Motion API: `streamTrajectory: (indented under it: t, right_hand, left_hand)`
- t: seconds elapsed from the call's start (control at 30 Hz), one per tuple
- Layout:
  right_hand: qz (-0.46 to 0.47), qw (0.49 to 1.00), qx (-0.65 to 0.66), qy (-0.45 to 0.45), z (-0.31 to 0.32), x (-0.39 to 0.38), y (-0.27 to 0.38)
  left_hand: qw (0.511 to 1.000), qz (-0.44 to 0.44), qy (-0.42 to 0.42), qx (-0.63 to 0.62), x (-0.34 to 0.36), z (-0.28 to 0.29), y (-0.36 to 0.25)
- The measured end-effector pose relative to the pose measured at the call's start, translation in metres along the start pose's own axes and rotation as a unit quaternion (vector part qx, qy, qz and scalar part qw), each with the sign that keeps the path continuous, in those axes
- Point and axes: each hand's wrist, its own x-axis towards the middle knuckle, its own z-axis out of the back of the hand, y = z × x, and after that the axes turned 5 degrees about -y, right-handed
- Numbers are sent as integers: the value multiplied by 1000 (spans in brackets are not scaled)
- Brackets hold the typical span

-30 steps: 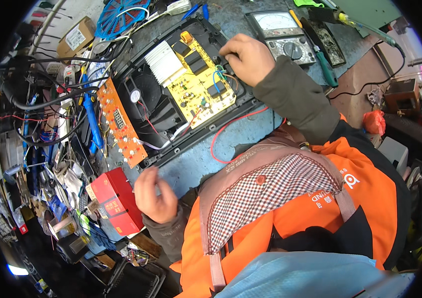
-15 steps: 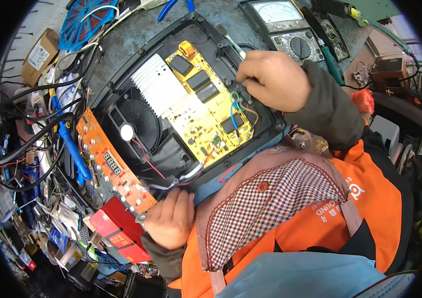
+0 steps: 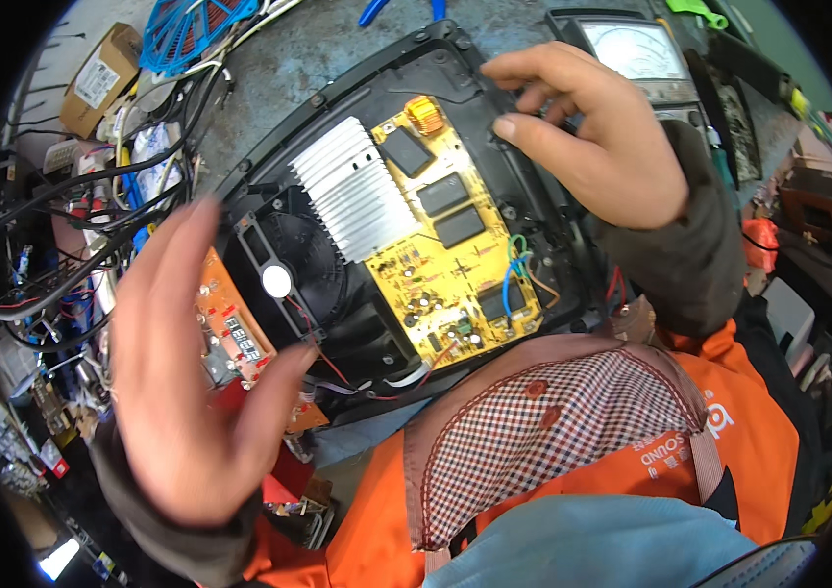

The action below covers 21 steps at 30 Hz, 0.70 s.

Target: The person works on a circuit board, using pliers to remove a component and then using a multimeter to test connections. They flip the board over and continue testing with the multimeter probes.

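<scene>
An open black plastic housing (image 3: pixel 396 73) lies on the bench. Inside it is a yellow circuit board (image 3: pixel 401 269) with black components, a copper-wound coil (image 3: pixel 425 115) and a finned silver heatsink (image 3: pixel 352 186). A black fan (image 3: pixel 313 260) sits left of the board. My right hand (image 3: pixel 612 137) is over the housing's upper right edge, thumb and forefinger apart, nothing visible between them. My left hand (image 3: pixel 191 392), slightly blurred, is raised with fingers spread, partly covering an orange display board (image 3: pixel 240 338) joined by thin wires.
An analog multimeter (image 3: pixel 636 54) stands at the back right, partly behind my right arm. Cables (image 3: pixel 93 186) and tools crowd the left side, near a cardboard box (image 3: pixel 100 80) and a blue plastic grille (image 3: pixel 186 34). An orange-and-black garment and checked apron (image 3: pixel 553 412) fill the near side.
My left hand has lifted off the housing's lower left corner and moved left, fingers spreading. My right hand has opened and shifted up and right. The brush-like tool beside it no longer shows.
</scene>
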Motion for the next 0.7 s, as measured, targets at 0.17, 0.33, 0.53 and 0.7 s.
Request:
streamTrajectory:
  t: [0.17,0.33,0.53,0.7]
  right_hand:
    - [-22,998,-27,49,22,-4,30]
    - [-21,997,-36,65,21,-5,31]
    - [-53,995,-45,71,16,-10,34]
    - [-60,995,-37,70,17,-13,35]
  left_hand:
    - [998,-48,42,15,49,-42,19]
    - [996,-71,53,-20,60,-59,35]
    - [993,-62,49,-82,61,-87,43]
    - [997,-57,-30,-51,52,-93,29]
